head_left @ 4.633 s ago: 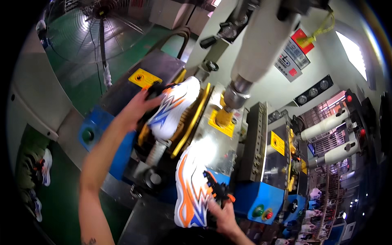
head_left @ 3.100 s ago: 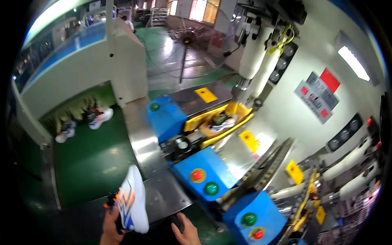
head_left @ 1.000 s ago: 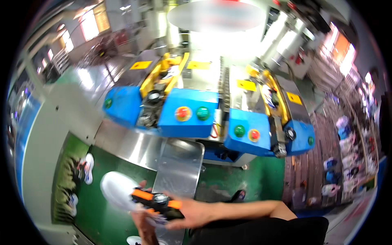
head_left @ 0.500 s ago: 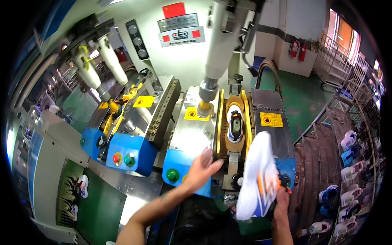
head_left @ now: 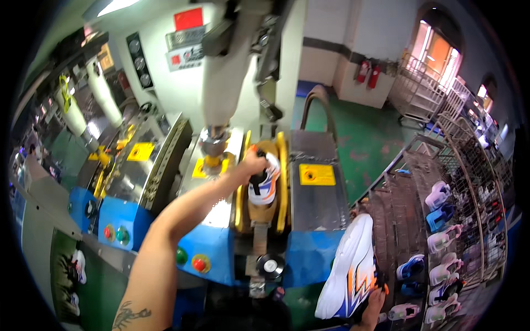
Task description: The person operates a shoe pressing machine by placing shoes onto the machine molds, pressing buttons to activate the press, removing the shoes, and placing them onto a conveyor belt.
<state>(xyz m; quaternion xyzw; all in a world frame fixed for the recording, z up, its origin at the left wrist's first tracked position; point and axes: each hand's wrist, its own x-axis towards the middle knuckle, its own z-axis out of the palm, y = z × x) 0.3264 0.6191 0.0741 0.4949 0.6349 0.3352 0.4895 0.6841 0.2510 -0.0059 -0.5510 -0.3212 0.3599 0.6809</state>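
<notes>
Clearly, each hand has a shoe: the left hand [head_left: 255,165] has its fingers curled in on the black collar of a white shoe [head_left: 264,194] with orange and blue stripes, though the fingertips are partly hidden. That shoe sits in the machine with its toe toward the person, on a brown pad [head_left: 261,214] between 2 yellow bars [head_left: 282,190]. Off to the right, the right hand [head_left: 375,304] is closed on the black collar of a matching shoe [head_left: 349,267], held in the air with 1 end up and its white sole facing left. Below the pad is a round black knob [head_left: 270,266] with a pale middle, and left of that a blue box [head_left: 215,248] carries a red button [head_left: 200,263] and a green button [head_left: 181,255]. A thick white tube [head_left: 226,83] hangs over the machine, just left of the bars; right of them is a dark metal plate [head_left: 317,207] with a yellow label [head_left: 317,174]. Farther left stands a similar station with its own blue box [head_left: 118,218]. On the right side, pink, white and blue shoes [head_left: 441,240] line a rack beside a wire cage [head_left: 476,220]. At the back, 2 red fire extinguishers [head_left: 374,76] hang on the wall, near a white cart [head_left: 417,99] on the green floor [head_left: 364,140].
</notes>
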